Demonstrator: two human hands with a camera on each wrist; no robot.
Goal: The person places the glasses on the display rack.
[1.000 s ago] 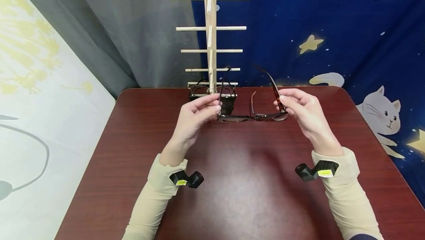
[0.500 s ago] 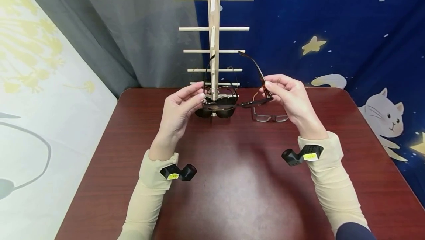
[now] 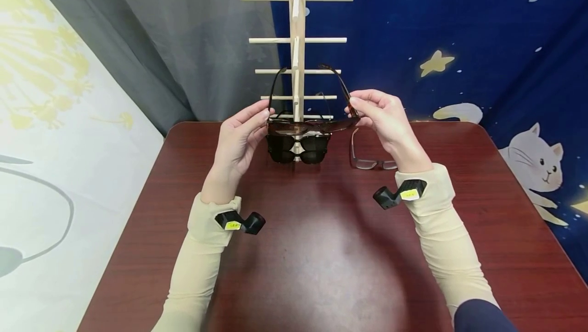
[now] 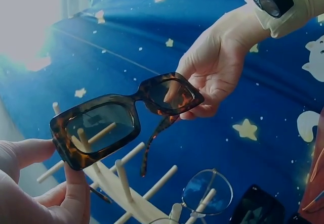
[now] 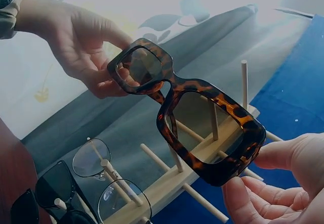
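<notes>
Tortoiseshell sunglasses [image 3: 298, 128] with dark rectangular lenses hang between both hands, temples unfolded and pointing away toward the wooden rack [image 3: 297, 21]. At one hinge end my left hand [image 3: 239, 138] pinches the frame between thumb and fingers. My right hand [image 3: 383, 118] pinches the opposite hinge end. Both wrist views show the sunglasses' tortoiseshell front [image 5: 238, 110] tilted, with rack pegs seen through the lenses. In the head view, the sunglasses are in front of the rack's lower pegs; contact with a peg cannot be told.
Low on the rack sit black sunglasses [image 3: 314, 157] and thin wire-rimmed glasses [image 5: 91, 158]. Clear-lensed glasses [image 3: 366, 164] rest on the dark red table [image 3: 294, 250], partly hidden by my right wrist. Curtains [image 3: 390, 31] hang behind the table.
Both hands have carried the tortoiseshell sunglasses left and farther away, up to the front of the rack. The clear-lensed glasses on the table have come into fuller view.
</notes>
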